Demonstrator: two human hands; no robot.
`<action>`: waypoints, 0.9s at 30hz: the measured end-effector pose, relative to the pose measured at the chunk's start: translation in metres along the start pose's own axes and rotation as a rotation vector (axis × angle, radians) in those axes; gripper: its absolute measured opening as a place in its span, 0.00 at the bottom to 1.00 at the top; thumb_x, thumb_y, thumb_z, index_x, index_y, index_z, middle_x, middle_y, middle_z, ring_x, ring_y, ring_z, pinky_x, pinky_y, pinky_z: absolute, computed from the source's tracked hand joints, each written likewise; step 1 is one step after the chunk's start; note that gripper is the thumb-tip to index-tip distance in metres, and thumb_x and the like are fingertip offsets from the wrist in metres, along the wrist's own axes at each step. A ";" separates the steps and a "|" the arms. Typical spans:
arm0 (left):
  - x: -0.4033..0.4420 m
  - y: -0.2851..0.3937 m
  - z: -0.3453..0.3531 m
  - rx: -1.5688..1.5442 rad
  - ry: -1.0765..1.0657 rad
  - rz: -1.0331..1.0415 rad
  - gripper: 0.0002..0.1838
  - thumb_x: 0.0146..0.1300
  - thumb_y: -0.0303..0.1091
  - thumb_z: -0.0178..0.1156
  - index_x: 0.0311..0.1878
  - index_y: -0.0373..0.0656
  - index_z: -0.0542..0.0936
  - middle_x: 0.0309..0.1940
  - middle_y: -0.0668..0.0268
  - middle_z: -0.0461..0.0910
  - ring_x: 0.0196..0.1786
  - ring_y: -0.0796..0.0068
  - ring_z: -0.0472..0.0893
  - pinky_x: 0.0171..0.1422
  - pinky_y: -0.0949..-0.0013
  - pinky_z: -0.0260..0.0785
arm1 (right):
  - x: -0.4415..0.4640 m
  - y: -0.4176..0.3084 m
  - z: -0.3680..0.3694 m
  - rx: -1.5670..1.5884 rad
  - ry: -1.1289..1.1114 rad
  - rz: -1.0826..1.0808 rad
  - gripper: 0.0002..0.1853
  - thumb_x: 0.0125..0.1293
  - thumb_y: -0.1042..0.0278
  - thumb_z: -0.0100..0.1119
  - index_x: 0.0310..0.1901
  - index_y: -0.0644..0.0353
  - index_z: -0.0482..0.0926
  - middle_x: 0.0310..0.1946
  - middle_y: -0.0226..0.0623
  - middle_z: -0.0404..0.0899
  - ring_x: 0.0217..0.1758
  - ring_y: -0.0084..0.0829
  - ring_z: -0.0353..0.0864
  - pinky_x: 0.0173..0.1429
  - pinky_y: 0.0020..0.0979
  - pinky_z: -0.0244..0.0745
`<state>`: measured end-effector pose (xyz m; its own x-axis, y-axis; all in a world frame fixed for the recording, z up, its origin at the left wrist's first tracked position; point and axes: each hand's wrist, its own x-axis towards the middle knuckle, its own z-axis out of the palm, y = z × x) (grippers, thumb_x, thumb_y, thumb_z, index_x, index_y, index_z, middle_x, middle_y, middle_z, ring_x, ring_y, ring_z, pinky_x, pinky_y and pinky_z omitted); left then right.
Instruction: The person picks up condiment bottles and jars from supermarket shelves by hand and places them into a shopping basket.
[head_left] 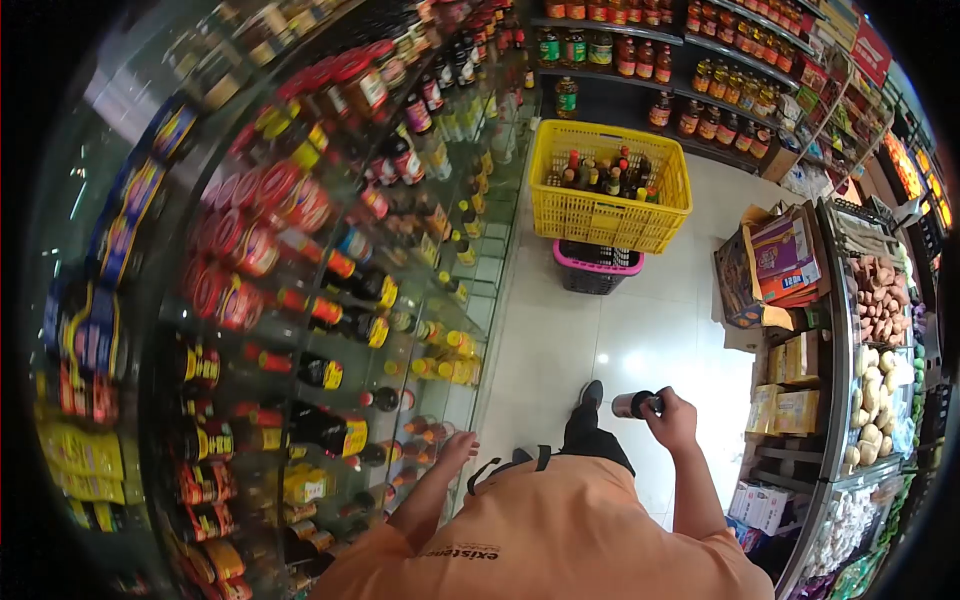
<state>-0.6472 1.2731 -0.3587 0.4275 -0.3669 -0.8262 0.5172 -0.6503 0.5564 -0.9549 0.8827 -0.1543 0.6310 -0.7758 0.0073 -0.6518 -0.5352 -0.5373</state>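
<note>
My right hand is closed around the black end of a dark cylindrical container, held out over the floor. Its kind I cannot make out; its side looks grey-brown. My left hand holds nothing, its fingers apart, close to the edge of the glass shelves on the left. Small bottles stand on the shelf beside that hand. Ahead, a yellow plastic basket holds several dark bottles with red and yellow caps. It rests on a dark basket with a pink rim.
Several rows of sauce bottles and red-lidded jars line the left. Oil bottles fill the back shelves. On the right stand a cardboard box and a rack with potatoes. Pale floor tiles run between.
</note>
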 end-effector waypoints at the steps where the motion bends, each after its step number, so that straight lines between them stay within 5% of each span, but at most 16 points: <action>1: 0.020 -0.008 -0.002 0.044 -0.003 0.104 0.22 0.72 0.51 0.57 0.58 0.43 0.76 0.43 0.60 0.84 0.39 0.71 0.84 0.42 0.69 0.74 | 0.018 0.012 -0.002 -0.010 0.010 0.008 0.15 0.57 0.60 0.72 0.35 0.58 0.75 0.22 0.43 0.81 0.26 0.49 0.83 0.32 0.42 0.76; 3: 0.038 -0.006 -0.002 0.101 -0.006 0.210 0.22 0.72 0.51 0.57 0.56 0.44 0.76 0.42 0.59 0.84 0.40 0.70 0.84 0.42 0.66 0.75 | 0.056 0.027 -0.010 0.000 0.030 0.012 0.16 0.56 0.60 0.73 0.34 0.59 0.75 0.23 0.44 0.81 0.27 0.49 0.83 0.33 0.43 0.77; 5: 0.046 0.005 0.000 0.171 0.190 -0.074 0.19 0.71 0.51 0.57 0.51 0.44 0.75 0.39 0.60 0.82 0.40 0.68 0.83 0.41 0.63 0.76 | 0.099 0.037 -0.023 0.018 0.035 -0.008 0.16 0.56 0.60 0.73 0.34 0.59 0.75 0.23 0.44 0.81 0.27 0.49 0.83 0.33 0.43 0.77; 7: 0.047 -0.009 -0.023 -0.197 -0.117 -0.212 0.16 0.71 0.47 0.59 0.46 0.44 0.73 0.38 0.62 0.81 0.41 0.67 0.82 0.36 0.62 0.75 | 0.138 0.043 -0.036 0.055 0.042 -0.040 0.16 0.55 0.61 0.74 0.34 0.60 0.75 0.23 0.44 0.80 0.27 0.48 0.82 0.32 0.42 0.76; 11: 0.081 -0.042 -0.022 -0.243 -0.036 -0.427 0.15 0.71 0.47 0.61 0.47 0.44 0.74 0.38 0.63 0.80 0.41 0.67 0.81 0.38 0.62 0.74 | 0.220 0.061 -0.048 0.124 0.114 -0.002 0.18 0.54 0.59 0.75 0.34 0.61 0.77 0.21 0.42 0.78 0.24 0.44 0.80 0.31 0.39 0.75; 16: 0.070 0.032 0.053 0.018 0.085 -0.239 0.16 0.75 0.48 0.56 0.45 0.43 0.77 0.39 0.67 0.80 0.39 0.72 0.80 0.37 0.68 0.71 | 0.319 0.049 -0.054 0.317 0.249 0.068 0.15 0.58 0.67 0.75 0.37 0.62 0.76 0.22 0.38 0.78 0.25 0.28 0.76 0.33 0.32 0.74; 18: 0.089 0.070 0.061 -0.112 0.027 -0.281 0.15 0.74 0.45 0.56 0.48 0.42 0.79 0.40 0.67 0.80 0.39 0.72 0.80 0.39 0.69 0.71 | 0.362 0.045 -0.054 0.389 0.337 0.097 0.17 0.58 0.62 0.75 0.39 0.62 0.77 0.28 0.44 0.83 0.31 0.41 0.85 0.39 0.37 0.79; 22: 0.132 0.126 0.048 0.095 -0.001 -0.058 0.18 0.70 0.45 0.60 0.54 0.42 0.78 0.42 0.65 0.82 0.40 0.70 0.82 0.41 0.68 0.72 | 0.442 0.026 -0.063 0.365 0.394 0.090 0.17 0.60 0.60 0.74 0.41 0.60 0.77 0.31 0.44 0.84 0.34 0.41 0.85 0.42 0.37 0.78; 27: 0.185 0.170 0.032 -0.298 0.090 -0.052 0.17 0.69 0.46 0.61 0.53 0.45 0.77 0.42 0.62 0.84 0.35 0.70 0.83 0.37 0.65 0.74 | 0.527 0.005 -0.075 0.128 0.323 0.112 0.19 0.64 0.52 0.70 0.44 0.57 0.76 0.33 0.44 0.85 0.38 0.48 0.85 0.41 0.44 0.77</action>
<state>-0.5037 1.0736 -0.4193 0.4522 -0.2691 -0.8503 0.7286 -0.4384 0.5262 -0.6573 0.4460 -0.0903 0.3799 -0.9038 0.1969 -0.6385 -0.4102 -0.6512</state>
